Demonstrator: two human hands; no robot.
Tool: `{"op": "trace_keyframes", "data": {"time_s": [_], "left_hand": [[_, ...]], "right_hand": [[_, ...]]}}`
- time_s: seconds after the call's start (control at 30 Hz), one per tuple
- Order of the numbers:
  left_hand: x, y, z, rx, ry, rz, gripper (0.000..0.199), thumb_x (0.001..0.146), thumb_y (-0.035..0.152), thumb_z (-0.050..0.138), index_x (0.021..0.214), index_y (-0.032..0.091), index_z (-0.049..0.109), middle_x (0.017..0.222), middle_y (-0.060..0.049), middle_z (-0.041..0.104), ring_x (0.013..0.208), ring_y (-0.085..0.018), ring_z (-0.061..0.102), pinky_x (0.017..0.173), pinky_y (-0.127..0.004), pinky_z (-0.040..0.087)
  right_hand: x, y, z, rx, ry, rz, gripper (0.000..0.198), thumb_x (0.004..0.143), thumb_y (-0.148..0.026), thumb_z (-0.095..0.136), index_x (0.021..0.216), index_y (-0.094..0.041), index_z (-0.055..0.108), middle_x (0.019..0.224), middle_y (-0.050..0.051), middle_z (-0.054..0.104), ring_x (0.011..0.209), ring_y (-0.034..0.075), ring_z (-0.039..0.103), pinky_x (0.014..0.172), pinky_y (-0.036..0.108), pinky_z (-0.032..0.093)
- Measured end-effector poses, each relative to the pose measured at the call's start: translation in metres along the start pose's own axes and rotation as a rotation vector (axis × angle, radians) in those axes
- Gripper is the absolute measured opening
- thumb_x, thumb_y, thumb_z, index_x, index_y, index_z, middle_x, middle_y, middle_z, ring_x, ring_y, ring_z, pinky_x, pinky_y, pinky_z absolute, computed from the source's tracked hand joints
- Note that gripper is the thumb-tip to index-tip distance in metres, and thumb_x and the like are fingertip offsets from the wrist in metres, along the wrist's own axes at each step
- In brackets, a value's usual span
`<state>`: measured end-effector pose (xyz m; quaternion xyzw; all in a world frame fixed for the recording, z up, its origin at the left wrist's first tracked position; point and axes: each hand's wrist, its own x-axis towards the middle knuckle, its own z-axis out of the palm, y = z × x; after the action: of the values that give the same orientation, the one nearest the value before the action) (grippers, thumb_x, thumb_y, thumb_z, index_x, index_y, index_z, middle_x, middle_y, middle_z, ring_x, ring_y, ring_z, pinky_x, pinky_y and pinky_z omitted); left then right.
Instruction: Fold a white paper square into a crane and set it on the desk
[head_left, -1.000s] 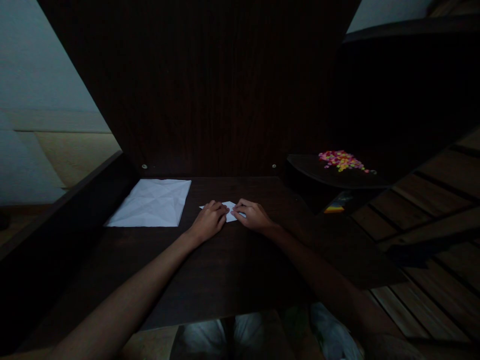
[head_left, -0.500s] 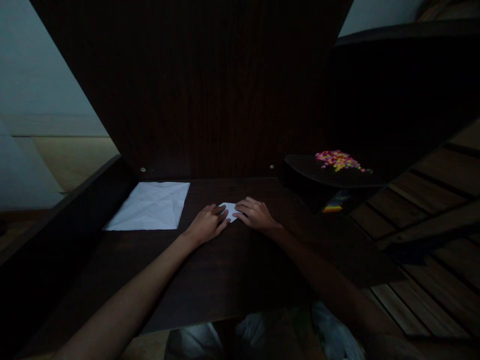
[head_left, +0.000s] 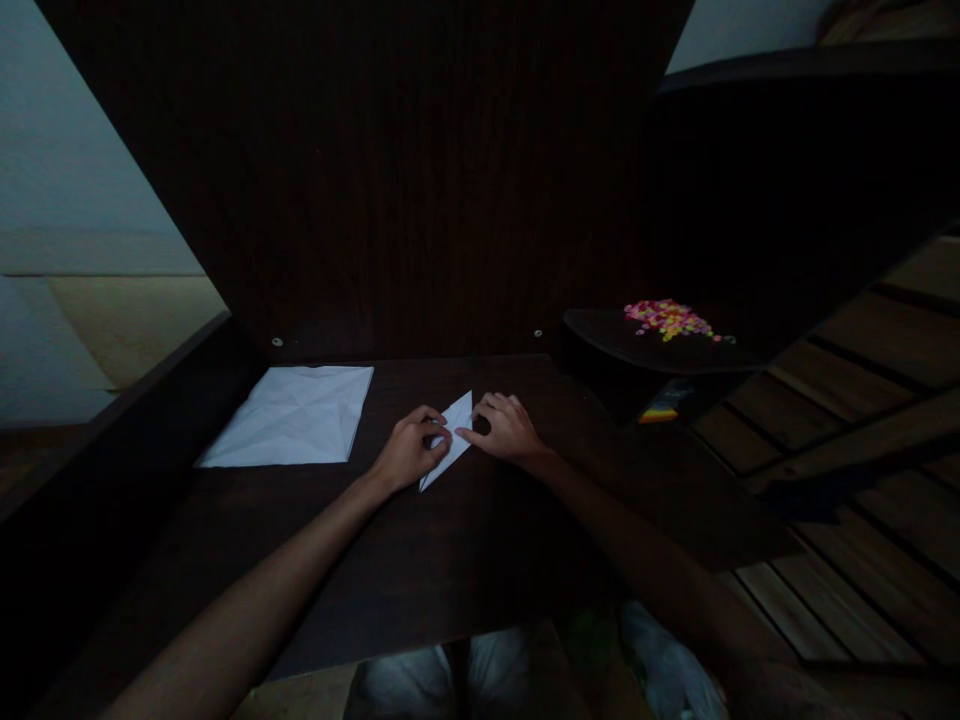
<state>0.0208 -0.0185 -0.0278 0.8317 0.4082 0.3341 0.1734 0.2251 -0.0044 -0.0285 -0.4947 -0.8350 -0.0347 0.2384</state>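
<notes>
A small folded white paper (head_left: 454,440), long and pointed at both ends, lies slanted on the dark desk between my hands. My left hand (head_left: 412,447) is closed on its left edge, thumb and fingertips pinching the paper. From the other side, my right hand (head_left: 504,427) grips the right edge, its thumb on the paper and its fingers curled behind. To the left on the desk rests a stack of creased white square sheets (head_left: 289,415).
A heap of small pink, yellow and orange pieces (head_left: 671,318) sits on a curved dark shelf (head_left: 592,330) at the right. Below the shelf, a colourful packet (head_left: 664,402) shows. A raised dark board (head_left: 112,400) edges the desk at left. Wooden slats (head_left: 862,390) lie at far right.
The folded paper has turned and now shows as a longer slanted shape reaching past my hands. Both hands have shifted their grip, with fingers more curled. The view has moved slightly.
</notes>
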Motion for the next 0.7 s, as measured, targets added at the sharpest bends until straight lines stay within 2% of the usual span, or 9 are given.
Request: {"op": "trace_keyframes", "data": {"time_s": [0.1,0.27,0.37,0.5,0.6,0.7], "left_hand": [[-0.001,0.004,0.0,-0.002,0.062,-0.039,0.006,0.078,0.022,0.061,0.081,0.019,0.065,0.093,-0.005,0.062,0.089,-0.02,0.061,0.083,-0.034,0.049],[0.0,0.008,-0.004,0.018,0.073,-0.158,0.016,0.076,0.027,0.063,0.087,0.02,0.053,0.083,-0.002,0.062,0.081,-0.02,0.06,0.079,-0.036,0.048],[0.001,0.005,-0.003,-0.027,0.07,-0.178,0.019,0.079,0.021,0.056,0.098,0.02,0.051,0.081,-0.001,0.064,0.082,-0.019,0.061,0.081,-0.035,0.047],[0.0,0.001,0.0,0.132,0.073,-0.182,0.026,0.076,0.023,0.059,0.102,0.019,0.056,0.095,-0.006,0.064,0.096,-0.025,0.057,0.089,-0.041,0.044],[-0.002,0.004,0.001,0.3,0.086,-0.251,0.03,0.076,0.034,0.062,0.1,0.018,0.063,0.109,-0.011,0.059,0.104,-0.031,0.052,0.092,-0.047,0.041],[-0.003,0.007,0.002,0.337,0.084,-0.308,0.034,0.077,0.037,0.06,0.104,0.018,0.065,0.12,-0.012,0.056,0.112,-0.034,0.047,0.094,-0.05,0.039]], "right_hand": [[0.001,-0.002,0.001,0.023,-0.017,0.047,0.031,0.077,-0.05,0.069,0.078,-0.019,0.065,0.087,0.005,0.063,0.085,0.021,0.055,0.077,0.034,0.033],[0.001,-0.002,0.001,0.06,-0.032,0.08,0.031,0.076,-0.048,0.071,0.079,-0.019,0.065,0.089,0.005,0.063,0.087,0.021,0.055,0.079,0.034,0.034],[0.0,-0.003,-0.001,0.088,-0.046,0.094,0.031,0.073,-0.048,0.072,0.079,-0.019,0.065,0.09,0.005,0.062,0.088,0.021,0.055,0.079,0.035,0.034],[0.0,-0.008,-0.002,0.138,-0.068,0.142,0.033,0.068,-0.047,0.077,0.082,-0.02,0.065,0.092,0.004,0.061,0.091,0.022,0.054,0.081,0.036,0.036],[0.0,-0.012,-0.001,0.179,-0.072,0.188,0.031,0.069,-0.045,0.077,0.086,-0.021,0.066,0.094,0.005,0.06,0.094,0.023,0.054,0.083,0.036,0.036],[0.0,-0.014,0.003,0.208,-0.07,0.218,0.029,0.071,-0.043,0.076,0.088,-0.021,0.066,0.094,0.005,0.06,0.095,0.023,0.053,0.083,0.037,0.037]]}}
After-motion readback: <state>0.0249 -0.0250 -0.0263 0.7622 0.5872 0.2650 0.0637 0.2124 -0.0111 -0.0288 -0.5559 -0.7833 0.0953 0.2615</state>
